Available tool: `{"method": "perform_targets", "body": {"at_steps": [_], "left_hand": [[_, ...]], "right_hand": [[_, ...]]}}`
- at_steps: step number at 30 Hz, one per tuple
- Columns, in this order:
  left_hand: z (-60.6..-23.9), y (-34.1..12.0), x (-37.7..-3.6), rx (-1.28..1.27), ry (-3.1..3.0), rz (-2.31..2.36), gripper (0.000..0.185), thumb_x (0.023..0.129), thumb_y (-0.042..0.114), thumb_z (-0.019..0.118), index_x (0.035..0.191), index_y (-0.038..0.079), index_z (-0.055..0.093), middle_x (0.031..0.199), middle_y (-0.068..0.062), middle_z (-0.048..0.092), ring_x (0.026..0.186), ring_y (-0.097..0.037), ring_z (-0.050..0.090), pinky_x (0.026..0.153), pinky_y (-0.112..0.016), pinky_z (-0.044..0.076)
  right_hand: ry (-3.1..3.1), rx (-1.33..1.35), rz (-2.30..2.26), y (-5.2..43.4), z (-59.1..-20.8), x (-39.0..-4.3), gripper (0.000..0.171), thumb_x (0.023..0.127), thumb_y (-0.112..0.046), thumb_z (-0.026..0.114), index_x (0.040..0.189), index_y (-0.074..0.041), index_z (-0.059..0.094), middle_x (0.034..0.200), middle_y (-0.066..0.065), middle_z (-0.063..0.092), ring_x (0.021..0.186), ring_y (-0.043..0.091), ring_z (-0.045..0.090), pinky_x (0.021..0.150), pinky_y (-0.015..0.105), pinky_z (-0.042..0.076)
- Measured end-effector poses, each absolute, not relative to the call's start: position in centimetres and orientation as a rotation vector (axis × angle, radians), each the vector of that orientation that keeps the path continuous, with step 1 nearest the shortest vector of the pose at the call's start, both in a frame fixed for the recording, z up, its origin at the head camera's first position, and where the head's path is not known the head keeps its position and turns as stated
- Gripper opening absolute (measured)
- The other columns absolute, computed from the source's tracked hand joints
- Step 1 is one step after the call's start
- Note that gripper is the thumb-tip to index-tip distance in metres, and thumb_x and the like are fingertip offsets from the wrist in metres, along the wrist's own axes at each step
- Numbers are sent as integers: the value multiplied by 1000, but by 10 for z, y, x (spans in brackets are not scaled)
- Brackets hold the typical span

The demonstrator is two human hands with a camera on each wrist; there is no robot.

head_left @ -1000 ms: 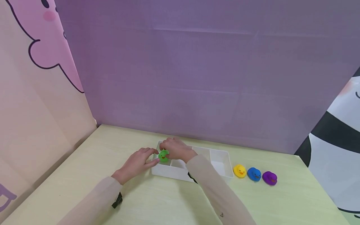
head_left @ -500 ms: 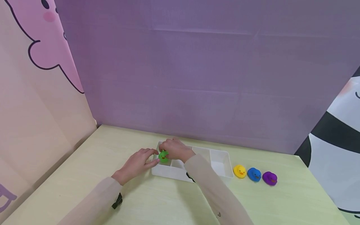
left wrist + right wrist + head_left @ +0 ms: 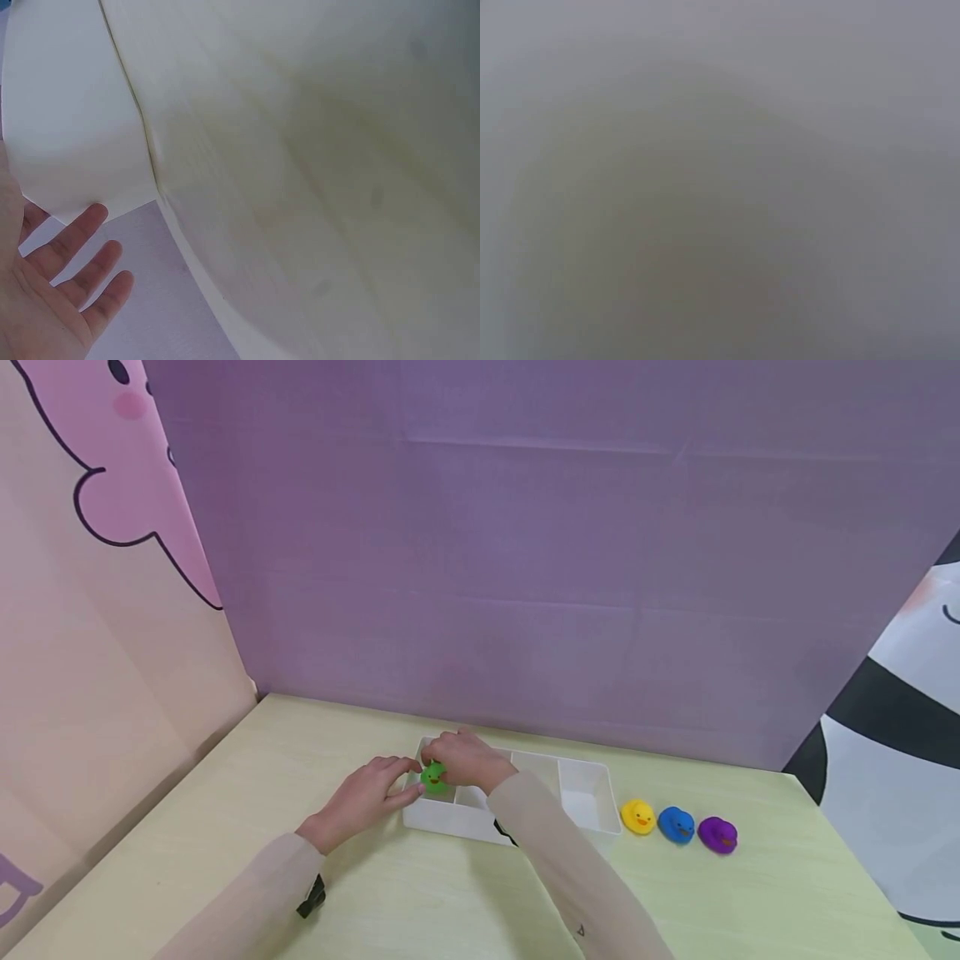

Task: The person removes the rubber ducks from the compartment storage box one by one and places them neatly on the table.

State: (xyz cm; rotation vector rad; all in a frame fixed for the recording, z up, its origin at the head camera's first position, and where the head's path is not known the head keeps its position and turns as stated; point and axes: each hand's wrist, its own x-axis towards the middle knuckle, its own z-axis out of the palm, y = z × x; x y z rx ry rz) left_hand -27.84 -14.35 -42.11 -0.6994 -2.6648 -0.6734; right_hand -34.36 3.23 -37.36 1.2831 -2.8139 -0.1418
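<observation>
Over the left end of the white tray (image 3: pixel 592 822), the right hand (image 3: pixel 467 758) curls its fingers around a green duck (image 3: pixel 432 776), which sits at the tray's leftmost compartment; whether the duck rests on the compartment floor or is held just above it cannot be told. Just left of it, the left hand (image 3: pixel 365 792) lies with fingers straight and relaxed, its fingertips (image 3: pixel 415 789) touching the tray's left wall beside the duck. From the left wrist view the same hand (image 3: pixel 45 289) shows an open palm with spread fingers next to the tray's pale, rounded outer wall (image 3: pixel 71 112). The right wrist view is a grey blur and shows nothing that can be made out.

Further right, the tray has more compartments, divided by thin white walls. Right of the tray, on the pale yellow-green surface (image 3: pixel 787 893), three ducks stand in a row, near one another: a yellow duck (image 3: pixel 638 817) closest to the tray, then a blue duck (image 3: pixel 676 824), then a purple duck (image 3: pixel 717 834). Behind the surface rises a purple backdrop (image 3: pixel 525 568).
</observation>
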Motion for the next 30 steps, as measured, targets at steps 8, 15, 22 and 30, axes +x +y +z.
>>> {"method": "perform_targets", "body": {"at_steps": [8, 15, 22, 30], "left_hand": [[-420, -143, -279, -711, -2655, -674, 33, 90, 40, 54, 111, 16, 60, 104, 1, 65, 103, -21, 58, 83, -37, 48], [-420, -143, -278, -707, -2662, -676, 33, 90, 41, 54, 111, 16, 60, 105, 1, 64, 103, -21, 58, 83, -37, 48], [-421, -143, -279, -704, -2663, -685, 33, 90, 41, 53, 111, 16, 60, 105, 1, 64, 103, -20, 58, 83, -37, 48], [-420, -141, -278, -708, -2666, -704, 33, 90, 41, 53, 111, 17, 60, 105, 1, 65, 102, -20, 58, 82, -36, 48]], "right_hand": [[-2794, 1296, -113, 33, -372, -344, 23, 75, -9, 72, 95, -19, 67, 89, -8, 64, 86, 11, 55, 82, 34, 41], [-2788, 1301, -135, 34, -371, -344, 24, 75, -16, 74, 98, -20, 66, 92, -9, 64, 89, 12, 54, 83, 34, 42], [-2761, 1316, -164, 36, -369, -343, 24, 75, -15, 73, 98, -20, 65, 92, -10, 63, 89, 12, 54, 83, 31, 42], [-2757, 1323, -165, 39, -367, -340, 26, 75, -16, 74, 99, -20, 64, 95, -10, 64, 91, 12, 53, 85, 32, 42]]}}
